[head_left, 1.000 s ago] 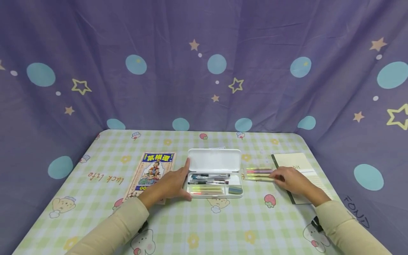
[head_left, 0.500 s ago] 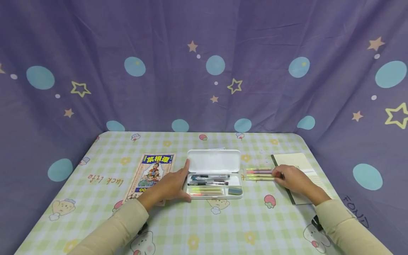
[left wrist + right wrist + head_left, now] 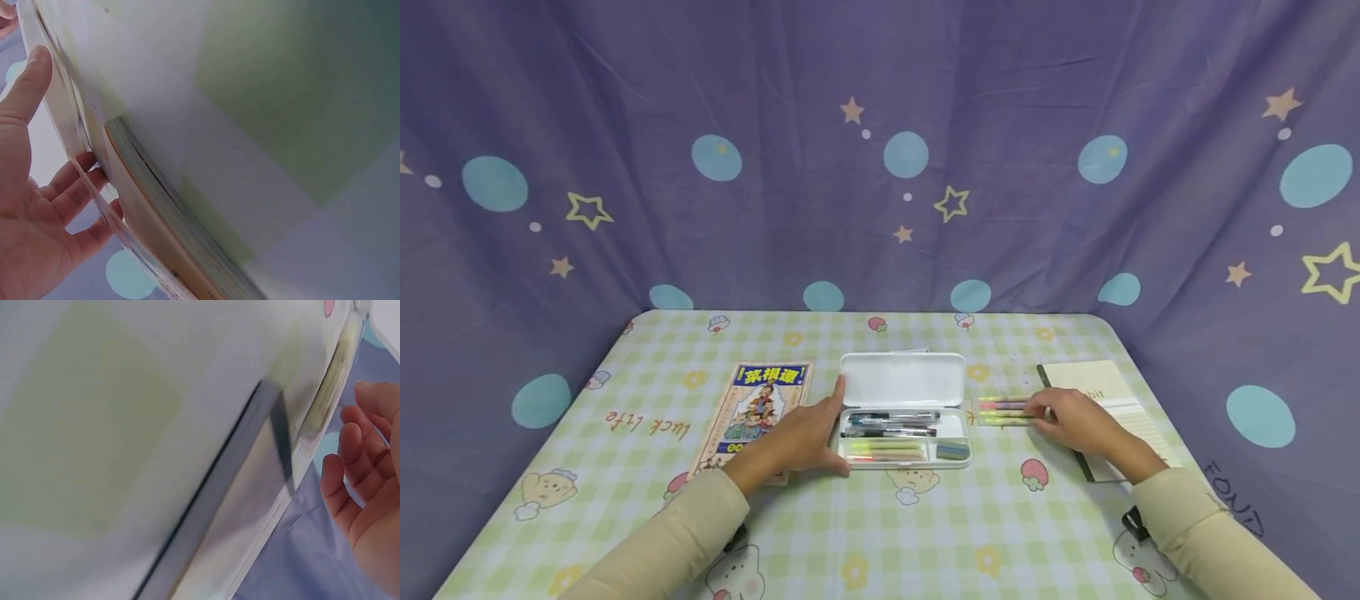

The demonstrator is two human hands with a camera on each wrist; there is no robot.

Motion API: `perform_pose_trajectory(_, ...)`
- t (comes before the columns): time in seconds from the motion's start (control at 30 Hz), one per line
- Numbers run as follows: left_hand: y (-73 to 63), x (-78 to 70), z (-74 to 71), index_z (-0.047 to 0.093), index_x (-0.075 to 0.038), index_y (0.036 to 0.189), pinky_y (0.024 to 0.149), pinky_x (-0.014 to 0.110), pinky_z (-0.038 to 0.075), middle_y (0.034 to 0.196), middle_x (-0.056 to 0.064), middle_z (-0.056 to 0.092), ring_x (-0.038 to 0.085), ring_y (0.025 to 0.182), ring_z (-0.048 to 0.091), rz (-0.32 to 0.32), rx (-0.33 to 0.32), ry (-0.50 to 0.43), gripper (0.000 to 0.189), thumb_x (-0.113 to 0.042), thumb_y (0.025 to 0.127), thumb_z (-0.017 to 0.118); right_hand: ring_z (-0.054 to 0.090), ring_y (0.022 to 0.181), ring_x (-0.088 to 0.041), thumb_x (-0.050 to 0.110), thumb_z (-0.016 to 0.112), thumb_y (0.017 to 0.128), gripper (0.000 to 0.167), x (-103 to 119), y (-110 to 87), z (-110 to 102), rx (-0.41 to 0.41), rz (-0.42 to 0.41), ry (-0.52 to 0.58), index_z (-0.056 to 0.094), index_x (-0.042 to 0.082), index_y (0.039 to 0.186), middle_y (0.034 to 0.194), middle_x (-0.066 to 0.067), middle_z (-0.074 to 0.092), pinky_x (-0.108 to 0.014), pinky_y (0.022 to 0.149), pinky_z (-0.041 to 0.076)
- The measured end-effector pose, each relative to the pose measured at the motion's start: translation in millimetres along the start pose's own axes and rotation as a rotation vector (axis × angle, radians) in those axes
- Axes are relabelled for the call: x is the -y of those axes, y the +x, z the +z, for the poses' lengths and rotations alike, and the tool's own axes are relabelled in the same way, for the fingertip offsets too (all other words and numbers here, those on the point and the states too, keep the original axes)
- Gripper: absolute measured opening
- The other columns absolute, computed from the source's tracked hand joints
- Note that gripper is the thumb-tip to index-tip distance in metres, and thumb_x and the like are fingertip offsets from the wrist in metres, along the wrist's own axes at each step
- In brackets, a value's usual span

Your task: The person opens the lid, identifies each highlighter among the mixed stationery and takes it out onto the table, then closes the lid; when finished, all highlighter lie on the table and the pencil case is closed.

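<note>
"While touching the white pencil case (image 3: 904, 382) with the left hand (image 3: 803, 435), gripping or spread?"

"Spread, at its left edge."

"With the right hand (image 3: 1077, 421)?"

"At the pen pack (image 3: 1002, 410) just right of the case; pinching or not, impossible to tell."

Both sleeves (image 3: 662, 533) look beige and padded, with what may be black straps (image 3: 1134, 524) beneath.

Looks like a curtained-off desk booth: star-patterned purple drape (image 3: 790, 83) on three sides, checked tablecloth (image 3: 925, 525), pencil case (image 3: 902, 382), notebook (image 3: 1086, 374).
</note>
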State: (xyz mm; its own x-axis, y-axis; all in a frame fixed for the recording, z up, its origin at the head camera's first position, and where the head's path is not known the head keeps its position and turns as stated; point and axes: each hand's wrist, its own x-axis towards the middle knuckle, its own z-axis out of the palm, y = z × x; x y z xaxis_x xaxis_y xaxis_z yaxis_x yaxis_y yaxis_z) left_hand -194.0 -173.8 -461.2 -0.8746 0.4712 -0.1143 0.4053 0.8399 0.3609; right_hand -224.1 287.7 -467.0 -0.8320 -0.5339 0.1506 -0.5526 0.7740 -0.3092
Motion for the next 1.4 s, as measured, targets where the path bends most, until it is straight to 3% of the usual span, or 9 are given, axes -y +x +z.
perform_pose_trajectory(0.23, -1.2, -0.4, -0.6, -0.006, -0.004, 0.163, 0.115, 0.049, 0.044, 0.163, 0.02, 0.036, 0.037, 0.137, 0.054, 0.004, -0.003, -0.006, 0.145, -0.061, 0.068, 0.088, 0.045, 0.067, 0.002, 0.009, 0.075, 0.09, 0.014, 18.8, 11.5, 10.1, 0.01, -0.08, -0.007, 0.077, 0.016, 0.102, 0.082, 0.013, 0.064, -0.023, 0.063, 0.045)
perform_pose_trajectory(0.53, -1.0, 0.9, 0.9, -0.006, -0.004, 0.163, 0.114, 0.048, 0.045, 0.162, 0.021, 0.038, 0.037, 0.134, 0.056, 0.021, -0.009, 0.003, 0.145, -0.062, 0.068, 0.087, 0.047, 0.063, 0.007, 0.012, 0.075, 0.091, 0.016, 49.9, 29.5, 18.0, 0.035, -0.146, 0.04, 0.077, 0.014, 0.107, 0.087, 0.008, 0.072, -0.019, 0.06, 0.047)
perform_pose_trajectory(1.0, -0.9, 1.9, 2.4, -0.007, -0.005, 0.163, 0.115, 0.049, 0.044, 0.161, 0.02, 0.039, 0.037, 0.135, 0.055, 0.018, -0.01, -0.005, 0.145, -0.061, 0.069, 0.087, 0.05, 0.063, 0.004, 0.013, 0.073, 0.092, 0.014, 94.0, 55.5, 24.0, 0.083, -0.286, 0.053, 0.076, 0.015, 0.105, 0.091, 0.005, 0.074, -0.017, 0.061, 0.046)
perform_pose_trajectory(1.13, 0.2, 3.0, 3.4, -0.008, -0.005, 0.163, 0.114, 0.048, 0.045, 0.161, 0.02, 0.04, 0.037, 0.134, 0.057, 0.025, -0.012, 0.009, 0.145, -0.063, 0.068, 0.086, 0.049, 0.063, 0.004, 0.015, 0.072, 0.094, 0.014, 105.4, 60.3, 26.7, 0.122, -0.305, 0.079, 0.077, 0.016, 0.107, 0.097, 0.004, 0.075, -0.017, 0.06, 0.046)
perform_pose_trajectory(1.4, 0.8, 3.9, 4.0, -0.008, -0.004, 0.163, 0.113, 0.049, 0.046, 0.161, 0.02, 0.04, 0.037, 0.133, 0.057, 0.028, -0.017, 0.007, 0.146, -0.062, 0.068, 0.087, 0.054, 0.068, 0.005, 0.015, 0.07, 0.095, 0.017, 123.2, 70.3, 36.4, 0.193, -0.348, 0.061, 0.077, 0.016, 0.11, 0.091, 0.009, 0.074, -0.017, 0.066, 0.05)
